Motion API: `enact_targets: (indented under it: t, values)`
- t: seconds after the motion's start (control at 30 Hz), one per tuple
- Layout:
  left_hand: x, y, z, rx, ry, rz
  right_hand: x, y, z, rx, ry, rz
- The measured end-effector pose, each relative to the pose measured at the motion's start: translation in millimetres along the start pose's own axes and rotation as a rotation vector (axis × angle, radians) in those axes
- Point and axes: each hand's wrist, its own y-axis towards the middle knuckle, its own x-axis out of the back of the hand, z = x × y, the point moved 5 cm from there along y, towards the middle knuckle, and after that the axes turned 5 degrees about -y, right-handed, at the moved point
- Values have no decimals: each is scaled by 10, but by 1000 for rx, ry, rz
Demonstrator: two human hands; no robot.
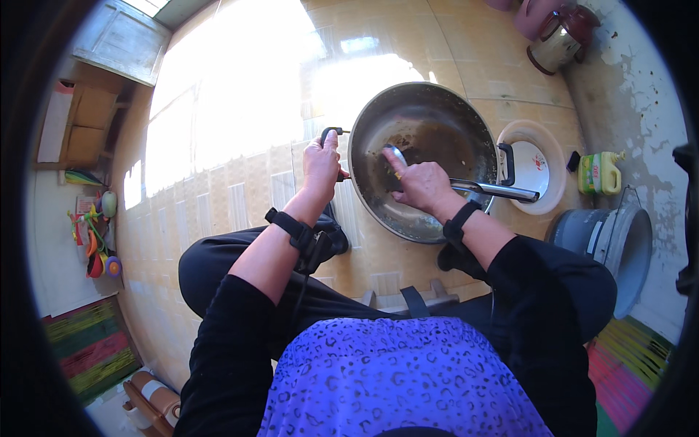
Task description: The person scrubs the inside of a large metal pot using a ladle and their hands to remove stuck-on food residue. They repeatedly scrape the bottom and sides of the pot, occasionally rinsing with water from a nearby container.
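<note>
A deep two-handled wok (377,117) stands on the floor in front of me, its inside stained and wet-looking, with bits of residue on the walls. My left hand (320,166) grips the wok's black left side handle (330,131). Inside the wok, my right hand (423,185) holds a metal cooking utensil (396,154) with the index finger pressed along its shiny head. Its long metal handle (508,191) sticks out past the wok's right rim; the exact kind of utensil is partly hidden by the hand. The right side handle (507,164) is untouched.
Right of the wok sits a pale basin (556,158) holding a white dish (527,164). Beyond are a yellow-green jug (599,173), a grey bucket (581,232) tipped on its side, and a thermos flask (562,46) by the wall. A low stool (442,299) is beneath me.
</note>
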Motion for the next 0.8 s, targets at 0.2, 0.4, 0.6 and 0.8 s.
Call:
enact_targets:
  t: [0.2, 0.4, 0.6, 0.8]
  values:
    - [-19, 0, -12, -7, -6, 9, -13, -12, -74, -69, -20, 58]
    - [-7, 4, -17, 7, -3, 8, -55, 2, -220, -85, -14, 51]
    - [-52, -46, -64, -11, 0, 25, -102, -8, -726, -335, 25, 94]
    - [-55, -57, -90, -15, 22, -5, -207, 88, -957, -469, 419, 55]
